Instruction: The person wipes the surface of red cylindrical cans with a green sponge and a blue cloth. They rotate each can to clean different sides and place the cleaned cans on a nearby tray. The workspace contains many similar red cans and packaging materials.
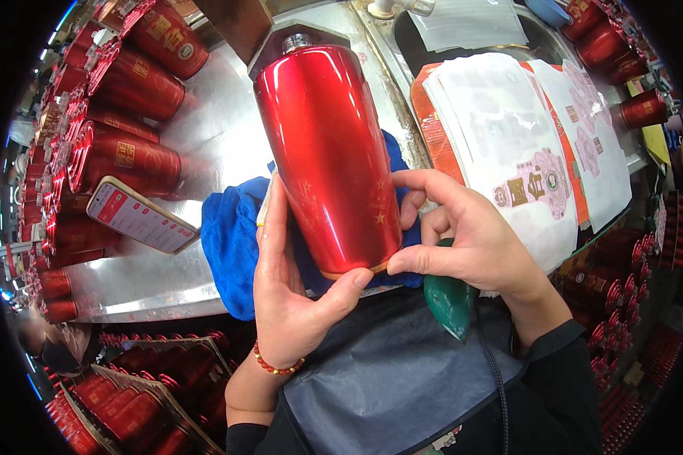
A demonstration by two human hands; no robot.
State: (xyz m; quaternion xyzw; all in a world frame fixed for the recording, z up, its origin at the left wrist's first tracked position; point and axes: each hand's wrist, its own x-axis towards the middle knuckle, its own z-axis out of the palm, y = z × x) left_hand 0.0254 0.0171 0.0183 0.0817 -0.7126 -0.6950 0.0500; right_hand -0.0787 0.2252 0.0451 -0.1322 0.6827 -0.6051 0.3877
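Observation:
A glossy red bottle with small gold stars near its base lies tilted in front of me, its bare neck pointing away. My left hand grips the bottle's left side and base, thumb at the bottom edge. On the other side my right hand presses fingertips and thumb to the bottle's lower right. Tucked in that same hand is a flat green scraper-like piece, its pointed end hanging down. Beneath the bottle a blue cloth is bunched up. A dark metal holder stands behind the neck.
Decorated red bottles crowd the left of the metal table, beside a phone. White sheets with printed decals lie on the right, by a sink with a tap. Crates of red bottles stand below.

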